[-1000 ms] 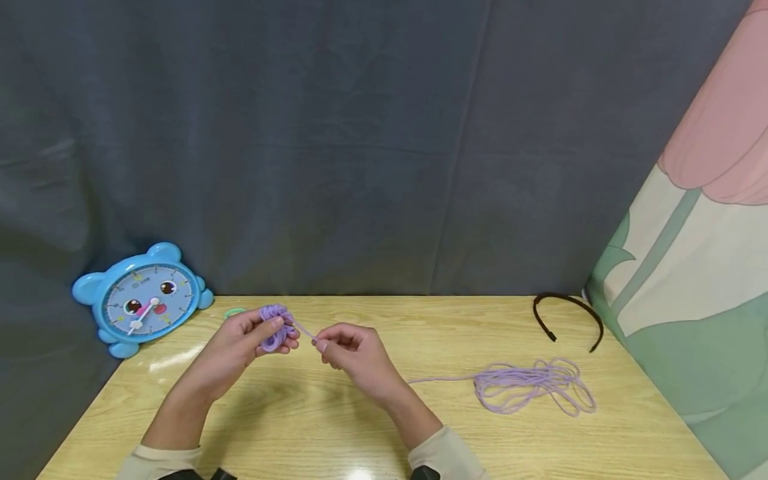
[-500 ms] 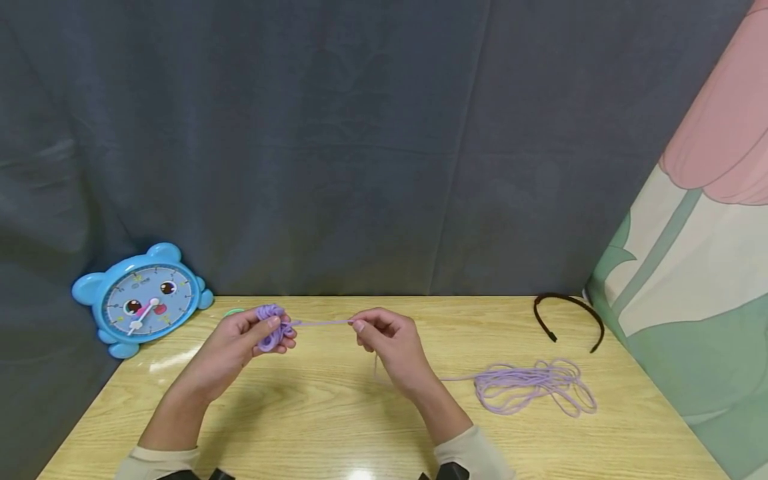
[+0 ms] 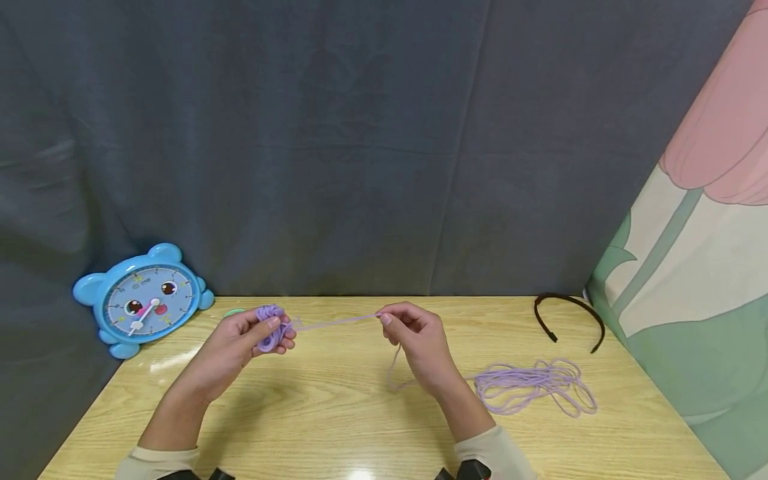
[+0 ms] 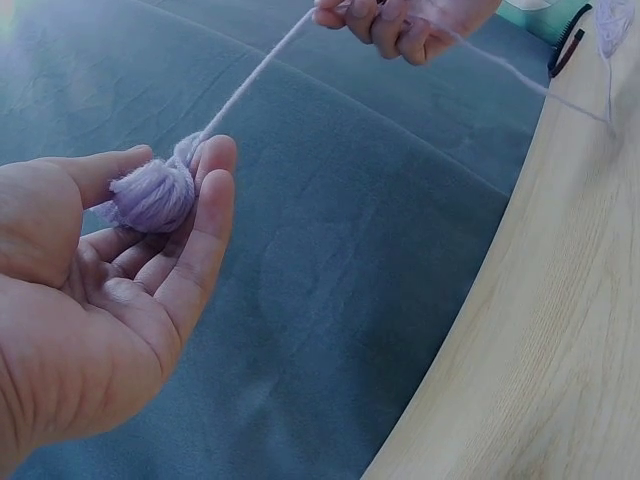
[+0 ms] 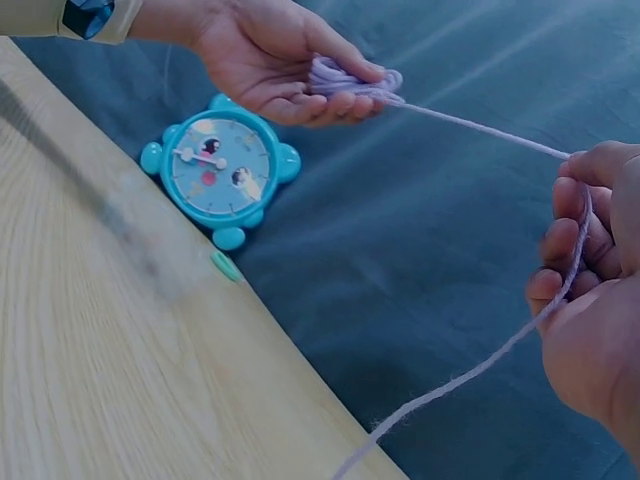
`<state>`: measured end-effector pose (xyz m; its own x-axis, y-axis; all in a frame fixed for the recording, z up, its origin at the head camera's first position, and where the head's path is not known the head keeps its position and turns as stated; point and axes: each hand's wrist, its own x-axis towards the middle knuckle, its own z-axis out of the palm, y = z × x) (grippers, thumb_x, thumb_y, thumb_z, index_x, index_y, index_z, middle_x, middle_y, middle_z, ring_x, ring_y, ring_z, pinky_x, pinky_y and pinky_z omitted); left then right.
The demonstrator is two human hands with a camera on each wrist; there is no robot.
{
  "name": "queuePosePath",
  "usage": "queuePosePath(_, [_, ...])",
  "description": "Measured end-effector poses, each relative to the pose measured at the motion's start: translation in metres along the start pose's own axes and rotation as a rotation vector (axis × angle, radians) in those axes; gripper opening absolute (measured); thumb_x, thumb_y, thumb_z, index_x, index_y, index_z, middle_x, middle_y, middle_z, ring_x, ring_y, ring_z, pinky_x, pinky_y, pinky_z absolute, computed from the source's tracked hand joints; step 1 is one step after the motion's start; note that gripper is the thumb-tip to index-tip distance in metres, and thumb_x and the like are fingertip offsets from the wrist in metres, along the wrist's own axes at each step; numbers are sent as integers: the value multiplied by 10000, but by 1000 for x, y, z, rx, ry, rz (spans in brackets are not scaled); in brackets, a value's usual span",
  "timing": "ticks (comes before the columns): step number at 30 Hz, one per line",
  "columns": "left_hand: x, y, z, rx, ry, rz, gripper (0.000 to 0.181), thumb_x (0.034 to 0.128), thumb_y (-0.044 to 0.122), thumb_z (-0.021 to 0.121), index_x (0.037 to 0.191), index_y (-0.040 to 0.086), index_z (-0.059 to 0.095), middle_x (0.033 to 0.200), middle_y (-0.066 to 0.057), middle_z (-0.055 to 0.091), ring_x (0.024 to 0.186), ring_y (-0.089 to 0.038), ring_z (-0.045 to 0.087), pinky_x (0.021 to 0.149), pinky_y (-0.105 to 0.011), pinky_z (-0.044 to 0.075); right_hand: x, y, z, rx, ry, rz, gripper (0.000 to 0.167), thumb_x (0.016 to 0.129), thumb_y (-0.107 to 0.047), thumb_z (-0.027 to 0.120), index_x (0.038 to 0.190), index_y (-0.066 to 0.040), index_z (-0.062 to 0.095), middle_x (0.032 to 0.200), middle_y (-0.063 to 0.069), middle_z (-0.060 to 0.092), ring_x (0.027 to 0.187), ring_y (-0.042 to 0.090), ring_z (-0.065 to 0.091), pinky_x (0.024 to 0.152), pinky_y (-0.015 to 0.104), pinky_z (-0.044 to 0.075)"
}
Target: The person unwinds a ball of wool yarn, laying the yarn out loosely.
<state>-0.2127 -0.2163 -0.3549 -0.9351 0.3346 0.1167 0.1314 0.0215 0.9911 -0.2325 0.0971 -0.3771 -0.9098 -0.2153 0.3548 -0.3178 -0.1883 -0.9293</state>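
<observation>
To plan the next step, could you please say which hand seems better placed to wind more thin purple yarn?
Probably the right hand: it pinches the thin purple yarn strand and is nearer the loose purple yarn pile, while the left hand holds the small wound purple yarn bundle.

Head view: glare on tabletop (image 3: 336, 413), soft shadows | wrist views — hazy, bluish
</observation>
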Motion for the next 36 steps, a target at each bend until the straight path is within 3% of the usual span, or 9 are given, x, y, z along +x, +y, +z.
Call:
queuePosePath(4, [0,-1,-1,2,6,-8,330,1088,224,537,1208,-80,574,1033,-22,734,964,-111,733,874,-287,621,-1,-4,-8,-6,29,-16,89,995,-83,663,977,-122,742,796,-59,623,721,76,533,683,207,473])
queuePosePath(10, [1,2,1,-6,17,-21,399,1087,221,538,1239,-148,534,1030,-35,734,970,-125,730,874,-282,619,-3,-10,-22,-67,69,-26,155,990,-72,665,947,-197,745,782,-62,614,713,76,532,684,216,476])
queuePosePath(19, [1,2,0,-3,25,-34,362,1083,234,547,1217,-102,558,1040,-45,723,962,-122,728,872,-284,620,-11,-15,-46,-135,135,-34,94,1005,-89,655,978,-123,739,770,-57,603,713,81,529,691,227,486])
queuePosePath(26, [0,0,0,-10,28,-30,342,1083,221,548,1216,-93,564,1049,-53,710,963,-122,737,871,-286,622,-13,-22,-62,-62,206,-60,153,1005,-41,640,949,-139,744,749,-55,615,709,83,528,685,219,482])
queuePosePath(36, [0,1,-2,-13,31,-29,383,1082,216,548,1230,-137,545,1059,-63,701,961,-121,734,868,-286,620,-12,-34,-80,136,193,-147,231,1022,41,565,968,-93,745,794,-41,649,729,82,547,696,184,489])
